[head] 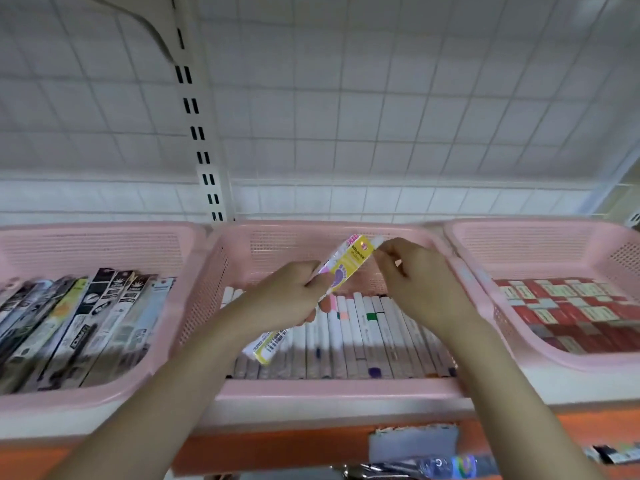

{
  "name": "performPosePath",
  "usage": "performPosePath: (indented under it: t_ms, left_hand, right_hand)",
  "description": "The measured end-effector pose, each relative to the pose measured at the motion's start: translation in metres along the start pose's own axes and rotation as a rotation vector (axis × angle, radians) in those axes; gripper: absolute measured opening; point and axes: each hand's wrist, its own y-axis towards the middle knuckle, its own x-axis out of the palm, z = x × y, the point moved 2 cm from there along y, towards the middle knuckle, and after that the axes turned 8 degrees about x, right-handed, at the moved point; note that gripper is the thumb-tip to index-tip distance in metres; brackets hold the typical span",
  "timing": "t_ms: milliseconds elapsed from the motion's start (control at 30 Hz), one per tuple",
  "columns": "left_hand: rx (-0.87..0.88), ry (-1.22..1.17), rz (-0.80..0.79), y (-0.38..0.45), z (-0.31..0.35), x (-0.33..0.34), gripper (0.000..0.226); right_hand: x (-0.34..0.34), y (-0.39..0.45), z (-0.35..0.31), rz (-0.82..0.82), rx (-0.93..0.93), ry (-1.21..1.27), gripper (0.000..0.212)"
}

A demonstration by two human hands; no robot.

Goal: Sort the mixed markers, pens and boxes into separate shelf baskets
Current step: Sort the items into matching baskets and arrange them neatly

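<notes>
— Yellow and white, a long flat marker packet point(313, 299) slants across the centre of the frame, upper end toward the top right, lower end with a barcode toward the bottom left. It is held above the middle pink basket point(332, 388).

— Who has hold of it?

— Both hands. The left hand point(287, 299) curls its fingers around the packet's middle. The right hand point(412, 278) pinches the upper tip between thumb and fingertips.

— What lies in the baskets?

— White loose markers point(360, 334) lie side by side in the middle one. The left basket point(104, 393), at the frame's left, holds dark boxed pen packets point(76, 323) leaning in a row. The right basket point(554, 355) holds small red and white boxes point(568, 310).

— How would the packet handle?

— It looks light and fairly stiff, probably card with a glossy plastic cover, so it may slip a little. A grip around the middle, as the left hand has it, seems steadiest; the thin tip could bend if pulled.

— Where does it belong?

— I cannot tell for sure; its long flat shape resembles the packets in the left basket.
</notes>
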Motion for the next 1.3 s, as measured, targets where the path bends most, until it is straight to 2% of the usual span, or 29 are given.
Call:
performPosePath:
  t_ms: [167,233,333,433,533,633,667,733,800,900,967,1067,1200,1300]
  left_hand:
    - [-0.022,0.156,-0.161,-0.005,0.0,-0.006,0.028]
    - [-0.03,0.257,-0.165,-0.006,0.0,-0.005,0.034]
    - [-0.004,0.258,-0.074,-0.001,0.004,-0.005,0.028]
    - [0.014,0.164,0.046,0.004,0.012,-0.007,0.019]
    - [-0.016,0.128,0.134,0.006,0.014,-0.008,0.027]
    - [-0.066,0.221,0.275,0.003,0.005,-0.013,0.03]
    - [-0.097,0.206,0.313,0.001,0.0,-0.016,0.031]
    - [-0.163,0.121,0.377,-0.002,-0.011,-0.023,0.034]
    - [-0.206,0.062,0.425,-0.005,-0.017,-0.026,0.035]
    - [-0.209,-0.003,0.466,-0.009,-0.022,-0.027,0.034]
    - [-0.202,-0.01,0.468,-0.012,-0.02,-0.027,0.031]
    - [-0.198,-0.029,0.478,-0.015,-0.018,-0.025,0.03]
    - [-0.21,-0.017,0.584,-0.021,-0.02,-0.026,0.031]
    - [-0.221,-0.048,0.646,-0.025,-0.024,-0.027,0.032]
  right_hand:
    - [0.004,0.002,-0.005,-0.007,0.162,0.18,0.026]
    - [0.003,0.003,-0.007,-0.028,0.223,0.349,0.024]
    - [-0.008,0.005,-0.008,0.019,0.265,0.546,0.016]
    - [-0.016,0.007,-0.004,0.079,0.263,0.559,0.012]
    - [-0.018,0.01,-0.001,0.092,0.286,0.577,0.013]
    - [-0.022,0.015,-0.001,0.122,0.302,0.639,0.007]
    - [-0.024,0.018,-0.002,0.128,0.277,0.604,0.007]
    - [-0.024,0.024,-0.006,0.069,0.184,0.372,0.008]
    - [-0.014,0.025,-0.015,-0.117,0.135,0.139,0.005]
    - [0.011,0.019,-0.026,-0.405,0.163,0.05,0.006]
    - [0.024,0.015,-0.028,-0.503,0.185,0.008,0.009]
    - [0.034,0.011,-0.023,-0.55,0.182,-0.091,0.013]
    - [0.033,0.017,-0.017,-0.556,0.189,-0.22,0.024]
    - [0.033,0.015,-0.02,-0.58,0.145,-0.248,0.023]
